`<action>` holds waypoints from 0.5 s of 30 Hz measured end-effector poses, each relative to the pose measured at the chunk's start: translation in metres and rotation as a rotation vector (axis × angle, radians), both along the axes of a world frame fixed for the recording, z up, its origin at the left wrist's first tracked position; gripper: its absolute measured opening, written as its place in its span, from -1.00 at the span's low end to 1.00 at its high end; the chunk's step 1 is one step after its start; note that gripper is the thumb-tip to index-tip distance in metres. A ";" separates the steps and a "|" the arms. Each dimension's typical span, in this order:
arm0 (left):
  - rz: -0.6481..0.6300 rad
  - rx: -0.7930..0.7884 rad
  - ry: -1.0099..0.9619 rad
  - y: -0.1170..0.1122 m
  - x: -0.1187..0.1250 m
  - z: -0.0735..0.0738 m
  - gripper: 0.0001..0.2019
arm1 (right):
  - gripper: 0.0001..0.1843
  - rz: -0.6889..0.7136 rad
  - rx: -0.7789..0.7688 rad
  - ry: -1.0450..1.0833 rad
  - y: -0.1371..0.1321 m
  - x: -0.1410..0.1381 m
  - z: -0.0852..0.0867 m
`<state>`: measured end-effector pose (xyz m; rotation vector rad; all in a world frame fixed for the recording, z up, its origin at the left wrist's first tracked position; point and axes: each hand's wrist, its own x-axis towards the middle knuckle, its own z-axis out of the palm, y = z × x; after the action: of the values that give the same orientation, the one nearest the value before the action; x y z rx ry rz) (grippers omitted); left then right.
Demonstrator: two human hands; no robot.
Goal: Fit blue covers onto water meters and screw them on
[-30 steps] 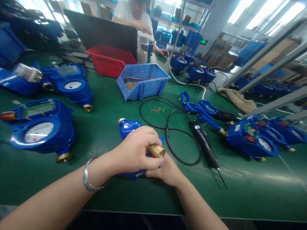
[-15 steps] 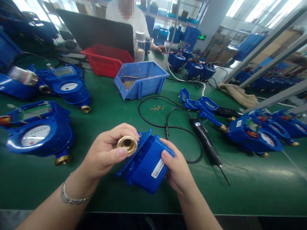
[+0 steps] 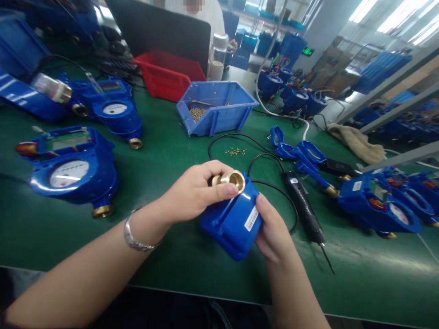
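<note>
Head camera shows the left hand (image 3: 194, 192) curled round the brass end (image 3: 237, 180) of a tilted meter (image 3: 221, 226), the right hand (image 3: 274, 233), nearer the screwdriver (image 3: 303, 205), clasping its case (image 3: 242, 240).

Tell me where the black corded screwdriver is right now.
In the head view, the black corded screwdriver lies on the green table at right, between the right hand and a blue meter farther right.
</note>
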<state>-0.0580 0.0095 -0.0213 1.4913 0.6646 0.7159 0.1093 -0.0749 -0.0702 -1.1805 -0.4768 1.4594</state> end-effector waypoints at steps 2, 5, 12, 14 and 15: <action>-0.090 0.038 0.023 0.010 0.004 0.003 -0.74 | -0.49 -0.016 -0.042 0.018 0.008 0.006 -0.003; -0.221 0.194 0.048 0.021 0.012 0.004 -0.74 | -0.52 -0.023 -0.052 -0.007 0.018 0.015 -0.008; -0.138 0.414 0.192 0.022 0.039 0.002 -0.78 | -0.55 0.009 -0.015 -0.161 0.032 0.031 -0.022; -0.124 0.409 0.243 0.020 0.046 0.003 -0.76 | -0.52 0.015 0.010 -0.212 0.034 0.034 -0.025; -0.115 0.407 0.272 0.019 0.048 0.003 -0.76 | -0.50 0.018 0.025 -0.239 0.034 0.036 -0.027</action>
<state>-0.0096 0.0283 -0.0179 2.0101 0.6552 0.5858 0.1450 -0.0408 -0.0975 -1.3407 -0.6689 1.3299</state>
